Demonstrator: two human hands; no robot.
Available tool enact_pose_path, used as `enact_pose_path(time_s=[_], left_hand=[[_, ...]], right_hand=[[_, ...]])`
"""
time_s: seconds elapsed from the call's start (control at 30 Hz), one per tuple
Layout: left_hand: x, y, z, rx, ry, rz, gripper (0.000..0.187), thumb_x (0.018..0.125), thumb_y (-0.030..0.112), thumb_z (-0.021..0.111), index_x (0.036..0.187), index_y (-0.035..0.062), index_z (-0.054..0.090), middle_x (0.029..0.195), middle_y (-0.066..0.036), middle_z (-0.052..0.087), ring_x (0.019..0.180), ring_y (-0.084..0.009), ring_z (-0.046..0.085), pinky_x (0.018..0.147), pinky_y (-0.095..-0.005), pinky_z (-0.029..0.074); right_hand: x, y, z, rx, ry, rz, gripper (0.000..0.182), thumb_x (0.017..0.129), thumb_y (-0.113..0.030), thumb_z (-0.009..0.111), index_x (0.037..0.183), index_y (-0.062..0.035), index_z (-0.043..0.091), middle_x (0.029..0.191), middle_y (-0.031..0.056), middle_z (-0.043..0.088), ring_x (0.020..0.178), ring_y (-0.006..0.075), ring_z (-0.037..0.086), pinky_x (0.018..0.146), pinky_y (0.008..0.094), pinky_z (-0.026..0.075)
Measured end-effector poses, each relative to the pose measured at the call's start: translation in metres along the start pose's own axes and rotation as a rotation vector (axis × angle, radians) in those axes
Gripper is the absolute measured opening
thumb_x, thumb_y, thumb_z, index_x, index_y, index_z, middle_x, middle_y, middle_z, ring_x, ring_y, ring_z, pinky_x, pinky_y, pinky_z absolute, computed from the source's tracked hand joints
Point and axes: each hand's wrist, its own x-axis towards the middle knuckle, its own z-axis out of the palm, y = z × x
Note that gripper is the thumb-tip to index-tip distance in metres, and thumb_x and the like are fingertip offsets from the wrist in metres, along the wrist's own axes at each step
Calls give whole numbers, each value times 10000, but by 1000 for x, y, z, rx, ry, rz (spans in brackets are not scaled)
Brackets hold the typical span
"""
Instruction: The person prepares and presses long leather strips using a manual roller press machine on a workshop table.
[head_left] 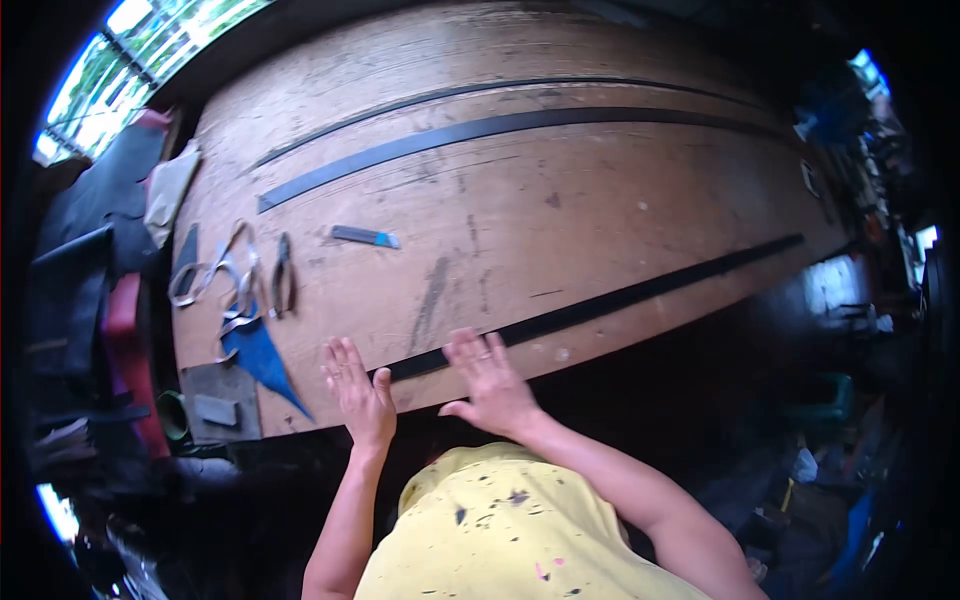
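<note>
A long black strip [620, 290], flat and narrow, lies along the near edge of the wooden table [560, 190]. My left hand [360, 392] is at the strip's left end, palm down, fingers stretched out and thumb apart. A little to the right, my right hand [490, 382] lies over the same strip with its fingers extended and thumb spread. Neither hand is wrapped around anything. Whether the palms press on the strip or hover just above it is hard to make out.
Farther back lie a wide dark strip [470, 133] and a thinner one [440, 94]. A utility knife [365, 237] rests left of centre. Pliers [283, 272], a tangle of thin straps [235, 270] and a blue scrap [262, 358] are at left, beside dark folded sheets [90, 215].
</note>
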Motion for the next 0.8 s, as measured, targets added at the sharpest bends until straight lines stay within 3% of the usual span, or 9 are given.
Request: enact_pose_path(time_s=[0.13,0.2,0.3,0.47,0.6,0.8], left_hand=[[50,50,64,-255,69,-54,791,1083,550,315,1620,-15,178,1703,-194,163,1590,-349,89,1264,-535,57],[49,50,80,-187,26,-105,794,1081,543,334,1623,-11,165,1706,-193,149,1592,-343,80,1266,-530,49],[52,63,66,83,-108,-88,819,1055,506,427,1628,-8,144,1713,-194,111,1597,-330,36,1268,-529,46],[52,61,68,139,-127,-94,846,1038,522,454,1631,2,146,1718,-176,109,1598,-322,30,1270,-522,35],[51,61,68,174,-111,-82,829,1042,514,450,1634,15,154,1718,-172,118,1598,-319,40,1272,-512,35],[52,43,72,60,-48,-55,819,1054,567,392,1641,42,165,1719,-172,120,1599,-327,28,1258,-549,30]], right_hand=[[17,-6,21,141,3,-28,1034,839,-615,689,1575,16,330,1669,167,290,1578,293,188,1284,491,118],[12,5,16,80,11,-1,995,860,-614,662,1574,3,345,1670,150,296,1575,275,205,1282,490,131],[-11,49,-3,16,39,91,895,935,-591,581,1598,-50,321,1675,129,295,1565,272,239,1272,501,170],[-56,139,-45,-217,32,245,870,983,-650,451,1615,-74,287,1695,111,247,1572,266,213,1274,515,166],[-103,220,-89,-283,34,322,847,976,-638,482,1619,-116,299,1694,95,254,1569,270,220,1267,538,174],[-140,298,-137,-378,100,502,924,959,-693,442,1583,-21,335,1668,155,295,1567,307,217,1262,558,155]])
